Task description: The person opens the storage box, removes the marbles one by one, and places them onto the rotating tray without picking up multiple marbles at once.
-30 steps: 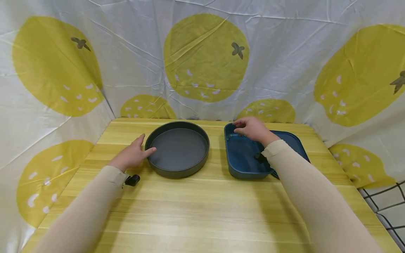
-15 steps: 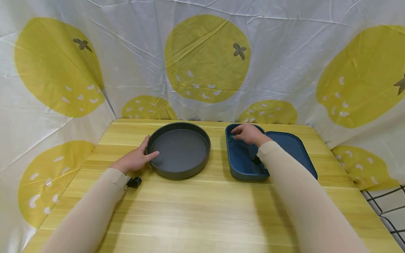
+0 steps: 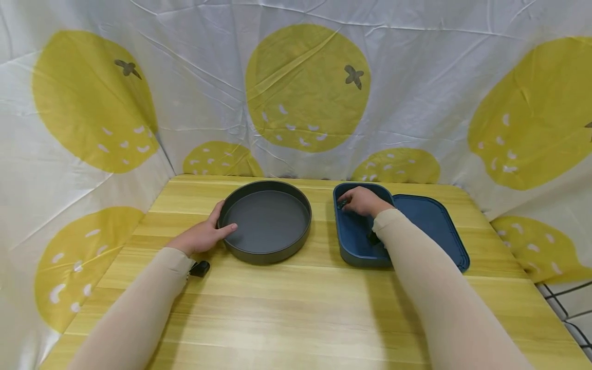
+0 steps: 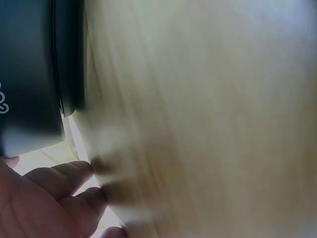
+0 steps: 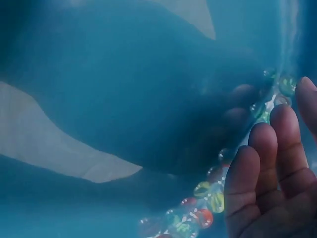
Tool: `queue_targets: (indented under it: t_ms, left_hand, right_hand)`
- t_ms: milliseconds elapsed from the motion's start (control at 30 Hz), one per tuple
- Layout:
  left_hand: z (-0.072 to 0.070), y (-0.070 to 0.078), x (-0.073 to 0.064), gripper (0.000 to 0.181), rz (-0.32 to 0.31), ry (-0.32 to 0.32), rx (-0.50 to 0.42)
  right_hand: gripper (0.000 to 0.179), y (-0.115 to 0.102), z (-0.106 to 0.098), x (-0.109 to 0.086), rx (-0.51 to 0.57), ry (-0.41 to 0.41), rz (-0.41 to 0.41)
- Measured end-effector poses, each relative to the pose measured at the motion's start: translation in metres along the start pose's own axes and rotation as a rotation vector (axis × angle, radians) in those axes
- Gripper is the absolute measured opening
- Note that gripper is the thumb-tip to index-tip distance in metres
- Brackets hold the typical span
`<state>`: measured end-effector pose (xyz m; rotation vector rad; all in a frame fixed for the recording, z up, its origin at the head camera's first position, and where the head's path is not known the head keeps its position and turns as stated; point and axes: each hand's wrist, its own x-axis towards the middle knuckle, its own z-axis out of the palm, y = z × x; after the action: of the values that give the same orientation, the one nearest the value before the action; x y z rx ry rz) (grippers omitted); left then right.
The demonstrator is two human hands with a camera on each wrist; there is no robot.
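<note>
A round dark grey cake pan point(image 3: 267, 221) sits on the wooden table. At its left side my left hand point(image 3: 203, 235) holds the rim, thumb over the edge and fingers along the outer wall. In the left wrist view, fingertips point(image 4: 81, 171) lie by the table. My right hand point(image 3: 363, 201) is down inside a deep blue rectangular container point(image 3: 353, 236). Several coloured glass marbles point(image 5: 203, 218) lie along one container wall in the right wrist view, and the extended fingers point(image 5: 242, 171) touch them. From the head, dark green marbles point(image 3: 342, 204) show at the fingertips.
A flat blue lid point(image 3: 430, 228) lies right of the container, partly covered by the right forearm. A white curtain point(image 3: 199, 77) with yellow fruit prints stands behind and at both sides. Black wire grid point(image 3: 566, 303) shows at the right edge.
My left hand has moved right onto the pan's rim. The right hand has gone lower into the container, towards the marbles at its left wall.
</note>
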<state>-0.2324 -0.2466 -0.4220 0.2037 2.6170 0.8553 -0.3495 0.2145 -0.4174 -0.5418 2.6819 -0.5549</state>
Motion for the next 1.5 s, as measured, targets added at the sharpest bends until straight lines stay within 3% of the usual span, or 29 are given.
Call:
queue_targets:
  t_ms: [900, 1200, 1500]
  left_hand:
    - [0.002, -0.003, 0.001, 0.101, -0.013, -0.001, 0.009]
    - [0.002, -0.003, 0.003, 0.100, -0.010, -0.006, 0.011]
    - [0.002, -0.006, 0.005, 0.101, -0.015, -0.004, 0.025]
  right_hand:
    - [0.032, 0.001, 0.013, 0.008, -0.075, -0.002, -0.003]
    - [0.031, -0.002, 0.001, -0.002, 0.000, 0.049, 0.002]
    - [0.035, -0.008, -0.019, -0.013, 0.142, 0.100, 0.032]
